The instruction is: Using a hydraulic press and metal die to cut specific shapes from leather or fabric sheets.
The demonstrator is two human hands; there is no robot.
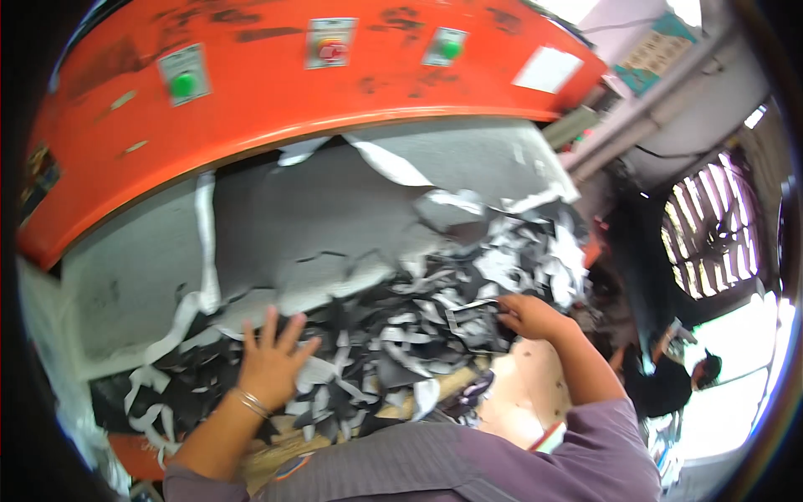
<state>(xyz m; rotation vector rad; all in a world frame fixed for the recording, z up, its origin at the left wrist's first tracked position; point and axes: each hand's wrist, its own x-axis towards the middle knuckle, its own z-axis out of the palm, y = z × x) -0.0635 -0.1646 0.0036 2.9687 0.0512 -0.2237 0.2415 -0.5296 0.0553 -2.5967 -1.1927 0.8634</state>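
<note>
My left hand [272, 360] is open, fingers spread, over a heap of black and white sheet scraps [401, 335]. Curled fingers of my right hand [529, 318] close on a thin-edged frame [473, 311] that looks like a metal cutting die; it lies among the scraps and its far end is partly hidden. Beyond both hands a dark grey sheet [309, 217] with a ragged near edge is spread on a pale grey bed [117, 276]. White strips [207, 243] run along its left side, and a curled piece [456, 209] rests at its right.
An orange machine beam [251, 92] spans above the bed, carrying two green buttons [184, 84] and a red button [332, 52]. Below the heap is a wooden edge [293, 448]. Another person [665, 381] is at the far right, near a round barred opening [711, 226].
</note>
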